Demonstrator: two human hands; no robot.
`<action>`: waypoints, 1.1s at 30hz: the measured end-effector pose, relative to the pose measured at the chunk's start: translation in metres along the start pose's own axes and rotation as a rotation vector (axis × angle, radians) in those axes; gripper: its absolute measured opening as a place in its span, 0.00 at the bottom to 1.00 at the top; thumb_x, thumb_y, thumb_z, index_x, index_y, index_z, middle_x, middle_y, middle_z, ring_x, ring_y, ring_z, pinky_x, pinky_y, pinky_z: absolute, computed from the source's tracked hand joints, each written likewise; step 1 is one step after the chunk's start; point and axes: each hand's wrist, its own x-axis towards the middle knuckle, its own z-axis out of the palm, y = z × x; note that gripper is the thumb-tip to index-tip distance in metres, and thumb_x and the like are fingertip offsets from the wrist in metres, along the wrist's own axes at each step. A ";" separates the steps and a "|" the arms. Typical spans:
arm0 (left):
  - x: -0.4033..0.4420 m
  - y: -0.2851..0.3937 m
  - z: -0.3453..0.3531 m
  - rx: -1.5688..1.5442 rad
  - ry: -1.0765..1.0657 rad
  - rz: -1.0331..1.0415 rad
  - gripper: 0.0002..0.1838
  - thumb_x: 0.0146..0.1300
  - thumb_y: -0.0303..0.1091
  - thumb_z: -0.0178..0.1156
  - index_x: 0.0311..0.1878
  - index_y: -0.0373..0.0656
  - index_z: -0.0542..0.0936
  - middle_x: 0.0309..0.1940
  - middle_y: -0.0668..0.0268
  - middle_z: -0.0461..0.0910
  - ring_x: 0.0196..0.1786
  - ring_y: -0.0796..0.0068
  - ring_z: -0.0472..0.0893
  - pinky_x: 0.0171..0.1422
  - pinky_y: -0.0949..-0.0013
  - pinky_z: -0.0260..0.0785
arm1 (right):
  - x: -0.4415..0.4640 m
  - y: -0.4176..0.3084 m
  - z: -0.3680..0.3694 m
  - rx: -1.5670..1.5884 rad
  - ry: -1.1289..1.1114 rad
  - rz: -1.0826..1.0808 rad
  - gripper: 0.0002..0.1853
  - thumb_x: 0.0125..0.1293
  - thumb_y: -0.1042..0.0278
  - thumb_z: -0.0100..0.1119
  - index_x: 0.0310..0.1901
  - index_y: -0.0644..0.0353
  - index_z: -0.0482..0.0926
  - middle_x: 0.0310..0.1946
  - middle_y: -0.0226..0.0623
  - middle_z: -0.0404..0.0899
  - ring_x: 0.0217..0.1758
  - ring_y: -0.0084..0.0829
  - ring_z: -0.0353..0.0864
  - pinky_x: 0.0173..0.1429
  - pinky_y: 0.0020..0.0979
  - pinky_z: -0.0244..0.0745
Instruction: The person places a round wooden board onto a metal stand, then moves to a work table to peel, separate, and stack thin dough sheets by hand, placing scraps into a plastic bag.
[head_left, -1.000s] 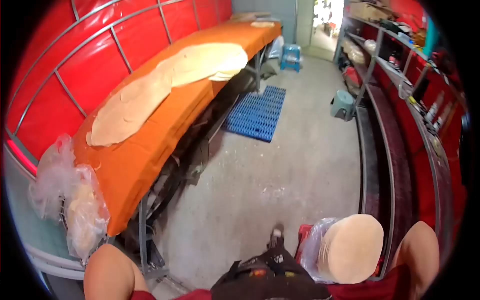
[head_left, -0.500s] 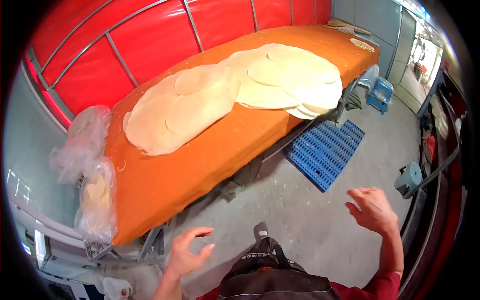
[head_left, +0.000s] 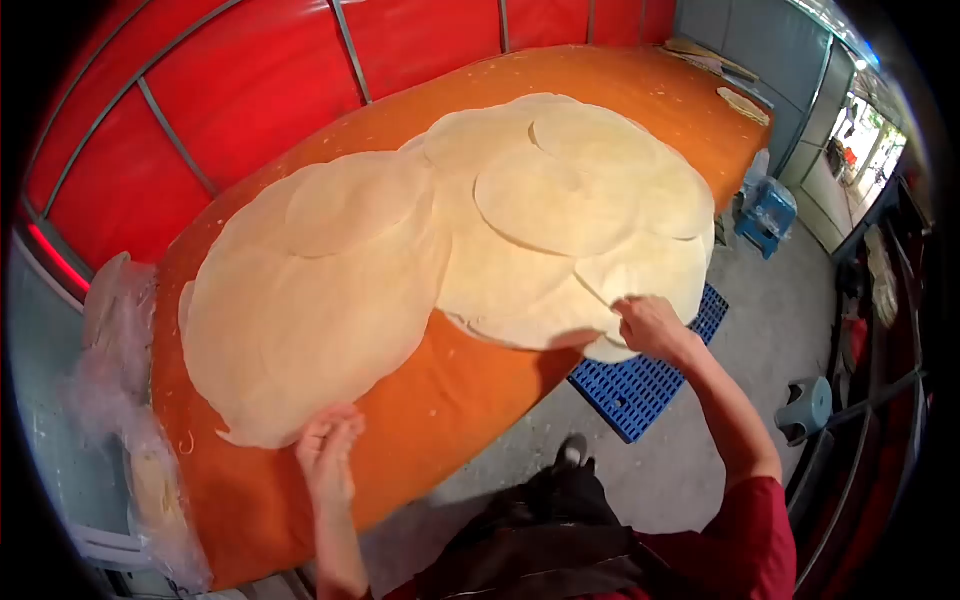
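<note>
Large, thin, round pale flatbreads lie overlapped in a left pile (head_left: 310,310) and a right pile (head_left: 560,200), which meet in the middle of the table. My left hand (head_left: 328,445) is at the front edge of the left pile, its fingers curled together with nothing visible in them. Over the front edge of the right pile, my right hand (head_left: 652,327) is closed, knuckles up. Its fingertips are at the flatbreads there, but whether they pinch a sheet is hidden. The lowest flatbreads stick out past the table edge beside that hand.
An orange cloth (head_left: 480,400) covers the long table. Plastic bags (head_left: 120,370) hang at its left end. On the floor lies a blue plastic pallet (head_left: 640,400); a blue stool (head_left: 768,215) and a grey-blue stool (head_left: 805,410) stand to the right. Red panels (head_left: 260,80) line the back.
I have come closer to the table. Both hands, open over the floor before, have moved forward to the flatbread piles and closed. The piles look larger in view.
</note>
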 end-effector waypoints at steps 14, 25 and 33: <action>0.156 -0.181 0.274 -0.377 0.072 -0.525 0.14 0.61 0.30 0.49 0.47 0.32 0.68 0.46 0.47 0.71 0.52 0.54 0.71 0.59 0.57 0.63 | 0.256 0.309 0.109 -0.279 0.593 0.163 0.34 0.51 0.39 0.53 0.49 0.61 0.66 0.45 0.45 0.69 0.52 0.43 0.67 0.50 0.45 0.64; 0.195 -0.207 0.312 -0.172 0.023 -0.565 0.13 0.64 0.32 0.45 0.44 0.31 0.68 0.40 0.49 0.74 0.45 0.56 0.76 0.51 0.58 0.70 | 0.303 0.327 0.053 -0.424 0.017 -0.283 0.09 0.56 0.64 0.44 0.34 0.58 0.71 0.27 0.37 0.76 0.31 0.33 0.78 0.31 0.33 0.73; 0.183 -0.217 0.332 -0.290 0.025 -0.519 0.11 0.65 0.32 0.43 0.43 0.32 0.66 0.35 0.54 0.74 0.39 0.59 0.78 0.44 0.60 0.74 | 0.192 0.162 0.066 -0.292 -0.019 -0.662 0.18 0.46 0.68 0.49 0.39 0.69 0.70 0.44 0.52 0.68 0.44 0.40 0.72 0.40 0.34 0.70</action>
